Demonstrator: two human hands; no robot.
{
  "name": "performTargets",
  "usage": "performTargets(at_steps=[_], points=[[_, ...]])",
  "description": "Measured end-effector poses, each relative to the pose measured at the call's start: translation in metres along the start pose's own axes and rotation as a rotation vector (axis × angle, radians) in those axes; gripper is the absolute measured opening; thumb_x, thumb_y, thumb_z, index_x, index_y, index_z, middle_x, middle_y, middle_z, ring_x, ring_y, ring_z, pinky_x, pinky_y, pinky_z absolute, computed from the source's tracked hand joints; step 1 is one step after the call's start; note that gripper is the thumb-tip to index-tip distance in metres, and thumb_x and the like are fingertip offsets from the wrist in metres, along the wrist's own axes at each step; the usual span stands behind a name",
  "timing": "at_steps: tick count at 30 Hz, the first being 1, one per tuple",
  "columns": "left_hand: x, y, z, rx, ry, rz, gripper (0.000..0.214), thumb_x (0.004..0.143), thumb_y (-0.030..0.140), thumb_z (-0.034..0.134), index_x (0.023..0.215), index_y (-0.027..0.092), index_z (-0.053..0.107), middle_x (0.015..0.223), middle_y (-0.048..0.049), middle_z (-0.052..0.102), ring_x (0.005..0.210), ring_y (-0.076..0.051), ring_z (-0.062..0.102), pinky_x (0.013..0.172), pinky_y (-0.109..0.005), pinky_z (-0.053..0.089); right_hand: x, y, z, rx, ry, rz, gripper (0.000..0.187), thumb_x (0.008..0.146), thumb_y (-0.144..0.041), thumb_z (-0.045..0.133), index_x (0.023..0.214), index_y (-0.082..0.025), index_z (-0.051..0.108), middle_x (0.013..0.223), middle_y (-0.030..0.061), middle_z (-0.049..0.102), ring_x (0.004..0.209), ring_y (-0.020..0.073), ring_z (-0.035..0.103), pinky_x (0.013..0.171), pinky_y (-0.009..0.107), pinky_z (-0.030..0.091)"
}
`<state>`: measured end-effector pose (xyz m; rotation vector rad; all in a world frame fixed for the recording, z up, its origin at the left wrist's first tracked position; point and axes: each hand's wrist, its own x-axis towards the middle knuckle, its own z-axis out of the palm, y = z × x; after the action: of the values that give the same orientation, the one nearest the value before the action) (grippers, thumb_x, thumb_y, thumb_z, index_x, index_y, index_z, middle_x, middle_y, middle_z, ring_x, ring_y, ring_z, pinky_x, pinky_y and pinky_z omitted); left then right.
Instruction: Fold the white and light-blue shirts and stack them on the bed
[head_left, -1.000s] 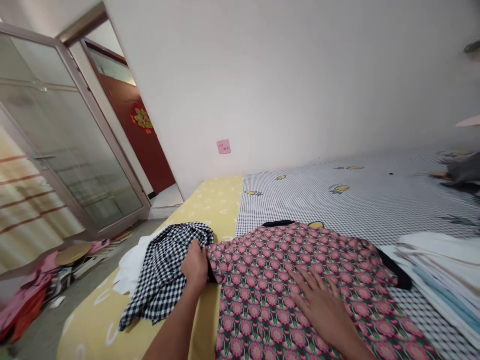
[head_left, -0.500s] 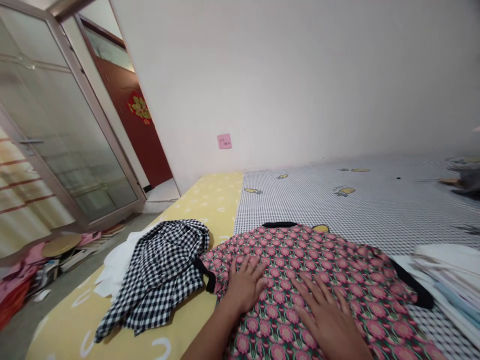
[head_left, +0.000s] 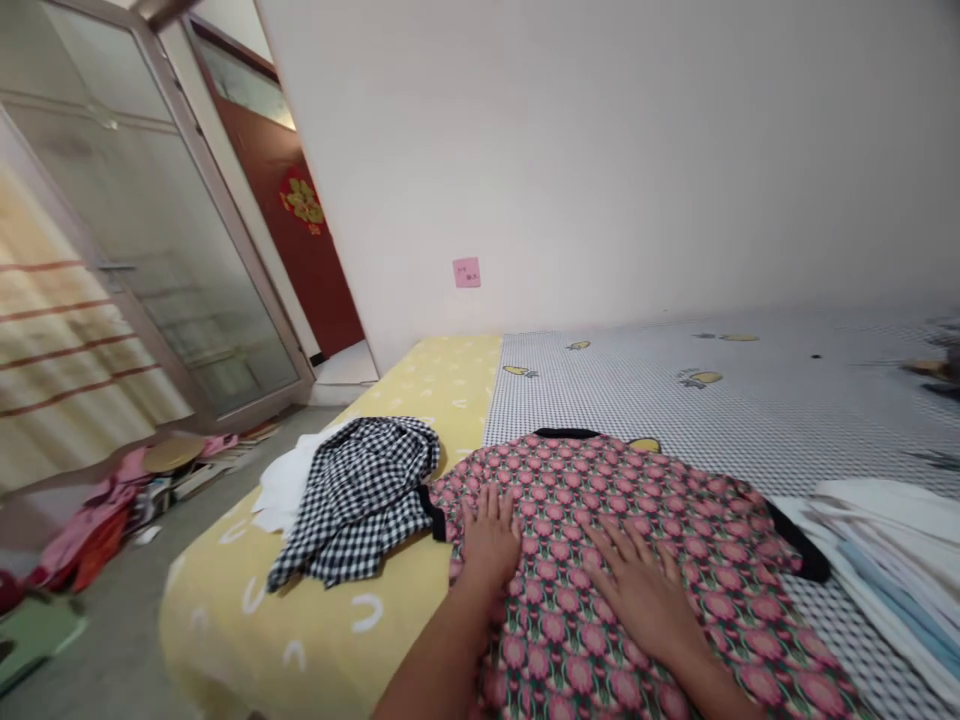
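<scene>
A pink flower-patterned shirt [head_left: 675,510] with black trim lies spread on the bed. My left hand [head_left: 491,535] rests flat on its left part, fingers stretched out. My right hand [head_left: 637,580] lies flat on the middle of the shirt, fingers spread. Neither hand holds anything. A black-and-white checked garment [head_left: 360,495] lies crumpled just left of the shirt, over a white cloth [head_left: 289,480].
The bed has a yellow sheet [head_left: 420,390] on the left and a grey checked sheet [head_left: 712,390] on the right. Folded light clothes [head_left: 892,560] are stacked at the right edge. Clutter [head_left: 112,500] lies on the floor by a glass door [head_left: 142,260].
My left hand let go of the shirt's sleeve near the checked garment and moved right to lie flat on the shirt. The view has shifted slightly left.
</scene>
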<state>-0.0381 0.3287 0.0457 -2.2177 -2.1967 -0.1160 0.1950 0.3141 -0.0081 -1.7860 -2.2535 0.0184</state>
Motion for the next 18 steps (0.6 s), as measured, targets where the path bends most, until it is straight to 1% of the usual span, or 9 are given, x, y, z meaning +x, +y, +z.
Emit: performTargets(at_steps=[4, 5, 7, 8, 10, 12, 14, 16, 18], points=[[-0.096, -0.006, 0.006, -0.083, -0.022, 0.06, 0.057, 0.101, 0.051, 0.021, 0.155, 0.033, 0.031, 0.165, -0.0029, 0.026, 0.154, -0.025, 0.019, 0.124, -0.059, 0.013, 0.004, -0.006, -0.008, -0.037, -0.059, 0.008, 0.06, 0.097, -0.055, 0.033, 0.154, -0.037, 0.033, 0.161, 0.0038, 0.037, 0.149, 0.0346, 0.028, 0.118, 0.066, 0.015], [-0.121, -0.009, 0.007, -0.116, -0.035, 0.077, 0.057, 0.101, 0.051, 0.023, 0.155, 0.034, 0.029, 0.165, -0.002, 0.025, 0.154, -0.025, 0.017, 0.124, -0.059, 0.013, 0.005, -0.009, -0.014, -0.055, -0.094, 0.022, 0.059, 0.098, -0.053, 0.032, 0.155, -0.037, 0.032, 0.162, 0.0042, 0.036, 0.149, 0.0356, 0.027, 0.117, 0.068, 0.014], [-0.168, -0.019, 0.011, -0.189, -0.077, 0.104, 0.059, 0.099, 0.046, 0.034, 0.156, 0.037, 0.024, 0.167, -0.0006, 0.018, 0.155, -0.026, 0.013, 0.124, -0.061, 0.013, 0.005, -0.019, -0.028, -0.086, -0.167, 0.072, 0.059, 0.098, -0.05, 0.031, 0.156, -0.037, 0.03, 0.163, 0.0053, 0.033, 0.149, 0.0387, 0.027, 0.114, 0.072, 0.013], [-0.19, -0.025, 0.013, -0.233, -0.085, 0.087, 0.064, 0.096, 0.041, 0.041, 0.157, 0.037, 0.022, 0.168, -0.0011, 0.015, 0.155, -0.027, 0.012, 0.123, -0.062, 0.013, 0.003, -0.025, -0.035, -0.094, -0.192, 0.1, 0.058, 0.099, -0.049, 0.031, 0.155, -0.037, 0.03, 0.163, 0.006, 0.033, 0.148, 0.0405, 0.028, 0.112, 0.074, 0.014], [-0.23, -0.041, 0.019, -0.347, -0.028, -0.049, 0.072, 0.09, 0.033, 0.049, 0.157, 0.033, 0.023, 0.168, -0.0057, 0.016, 0.155, -0.029, 0.015, 0.122, -0.061, 0.017, -0.01, -0.04, -0.045, -0.095, -0.177, 0.105, 0.058, 0.099, -0.049, 0.032, 0.155, -0.036, 0.033, 0.164, 0.0072, 0.032, 0.146, 0.0416, 0.03, 0.111, 0.073, 0.018], [-0.264, -0.06, 0.028, -0.514, 0.114, -0.279, 0.077, 0.086, 0.033, 0.052, 0.157, 0.022, 0.025, 0.167, -0.0136, 0.022, 0.153, -0.03, 0.02, 0.122, -0.057, 0.021, -0.036, -0.058, -0.049, -0.09, -0.07, 0.014, 0.056, 0.099, -0.045, 0.034, 0.155, -0.036, 0.033, 0.164, 0.0069, 0.03, 0.146, 0.039, 0.031, 0.113, 0.07, 0.019], [-0.291, -0.078, 0.04, -0.748, 0.223, -0.491, 0.086, 0.081, 0.042, 0.057, 0.155, 0.012, 0.024, 0.164, -0.0199, 0.025, 0.153, -0.03, 0.021, 0.123, -0.052, 0.02, -0.076, -0.077, -0.044, -0.075, 0.043, -0.136, 0.056, 0.099, -0.037, 0.039, 0.154, -0.036, 0.034, 0.164, 0.006, 0.031, 0.147, 0.0361, 0.03, 0.115, 0.067, 0.017], [-0.31, -0.089, 0.052, -0.968, 0.22, -0.625, 0.095, 0.073, 0.053, 0.064, 0.149, 0.006, 0.032, 0.159, -0.0246, 0.029, 0.151, -0.032, 0.023, 0.123, -0.049, 0.02, -0.128, -0.096, -0.034, -0.029, 0.073, -0.287, 0.058, 0.097, -0.03, 0.043, 0.153, -0.038, 0.036, 0.163, 0.0052, 0.034, 0.147, 0.035, 0.03, 0.117, 0.066, 0.015], [-0.32, -0.092, 0.06, -1.104, 0.153, -0.681, 0.09, 0.066, 0.061, 0.069, 0.135, 0.008, 0.049, 0.152, -0.0255, 0.04, 0.147, -0.034, 0.031, 0.12, -0.047, 0.025, -0.183, -0.112, -0.021, 0.057, 0.018, -0.432, 0.06, 0.095, -0.026, 0.046, 0.152, -0.041, 0.037, 0.162, 0.0038, 0.036, 0.146, 0.0343, 0.033, 0.117, 0.064, 0.018]])
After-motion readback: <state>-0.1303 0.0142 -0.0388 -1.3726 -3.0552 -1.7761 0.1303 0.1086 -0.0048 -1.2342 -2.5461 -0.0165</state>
